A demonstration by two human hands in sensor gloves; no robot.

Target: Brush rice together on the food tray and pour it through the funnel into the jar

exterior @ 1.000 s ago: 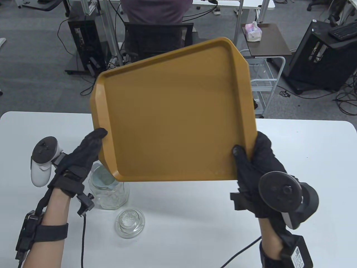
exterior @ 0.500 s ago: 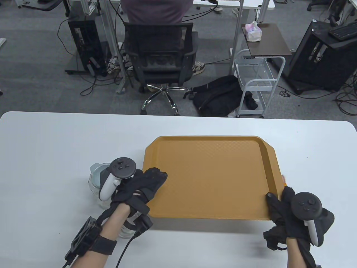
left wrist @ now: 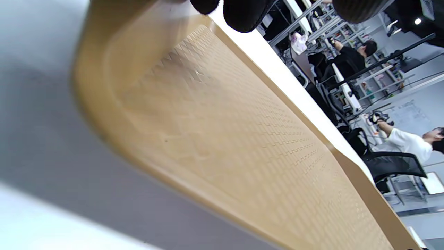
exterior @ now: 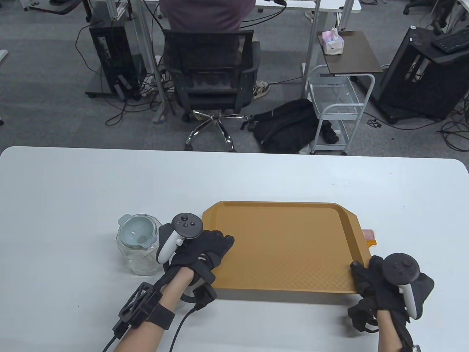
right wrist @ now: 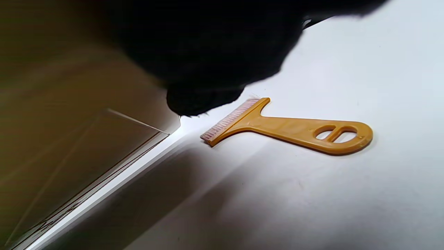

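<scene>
The orange-brown food tray (exterior: 289, 245) lies nearly flat, just above the white table, with a shadow under its near edge; no rice shows on it. My left hand (exterior: 216, 246) grips its left edge, fingers (left wrist: 244, 15) on top of the tray (left wrist: 242, 146). My right hand (exterior: 361, 273) grips the near right corner, thumb on top. Left of the tray stands the glass jar (exterior: 141, 258) with a pale blue funnel (exterior: 135, 234) in its mouth and whitish rice inside. An orange brush (right wrist: 288, 126) lies on the table past the tray's right edge (exterior: 369, 235).
The white table (exterior: 73, 190) runs wide to the left and behind the tray. Beyond its far edge are an office chair (exterior: 210, 73), a black bag (exterior: 289, 126) and a small white cart (exterior: 337, 106). My left forearm covers the spot near the jar where the glass lid stood.
The tray was tilted up over the jar a second ago. Both hands have brought it down flat and then drawn it a little nearer and to the right, uncovering the jar and funnel.
</scene>
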